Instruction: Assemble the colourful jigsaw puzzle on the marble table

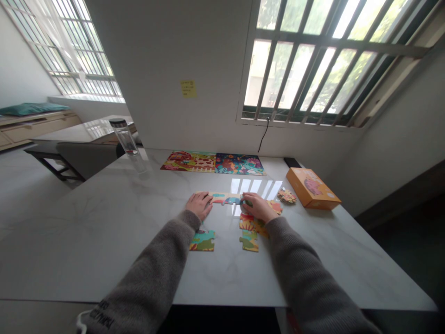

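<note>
OK, both hands palm-down over the marbled table [121, 250], working the jigsaw. Top jigsaw strip [219, 198] lies flat between them. Left hand [200, 205] is on the strip's left end, fingers lying close together; can't tell if they grip or just press. Right hand [257, 206] is at the right end, fingers curled inward; can't tell if they're clamped on a piece.

Green-and-teal jigsaw section [203, 242] sits by the left sleeve, apart from the strip. Sunburst-patterned jigsaw piece [246, 222] is just below the right hand, green jigsaw piece [249, 241] nearer the table edge. Loose jigsaw pile [287, 196] is right of the right hand, beside the orange box [311, 188]. Farm picture [191, 161] and dark-blue picture [239, 164] lie side by side near the wall. Lidded clear bottle [124, 137] stands far left.
</note>
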A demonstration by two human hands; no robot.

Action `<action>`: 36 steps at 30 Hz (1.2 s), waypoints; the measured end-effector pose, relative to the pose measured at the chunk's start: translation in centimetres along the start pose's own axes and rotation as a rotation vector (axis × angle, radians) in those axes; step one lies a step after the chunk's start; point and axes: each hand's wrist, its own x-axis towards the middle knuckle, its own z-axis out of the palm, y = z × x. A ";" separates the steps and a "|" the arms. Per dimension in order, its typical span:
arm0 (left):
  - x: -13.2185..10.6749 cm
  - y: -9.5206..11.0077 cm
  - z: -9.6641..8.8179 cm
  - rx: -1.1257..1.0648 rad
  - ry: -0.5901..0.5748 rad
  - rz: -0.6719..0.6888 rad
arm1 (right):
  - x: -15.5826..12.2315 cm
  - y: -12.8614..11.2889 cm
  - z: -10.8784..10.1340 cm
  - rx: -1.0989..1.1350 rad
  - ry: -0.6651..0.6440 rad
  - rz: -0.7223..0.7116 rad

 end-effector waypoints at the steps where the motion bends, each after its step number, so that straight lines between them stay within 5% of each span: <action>1: 0.0 0.0 0.0 -0.004 0.001 0.001 | -0.1 0.0 0.0 0.007 0.000 0.002; 11: -0.1 0.0 0.1 0.004 0.007 0.005 | -0.4 0.6 0.0 0.002 -0.036 -0.036; 17: -0.1 0.1 0.0 0.010 0.012 -0.010 | -1.4 2.3 -1.6 -0.177 -0.041 0.194; 26: -0.1 -0.3 0.4 0.012 0.054 0.024 | -2.4 3.7 -3.2 -0.292 -0.070 0.314; 36: -0.1 -0.3 0.6 0.017 0.068 0.015 | -2.2 2.2 -2.8 -0.258 -0.099 0.249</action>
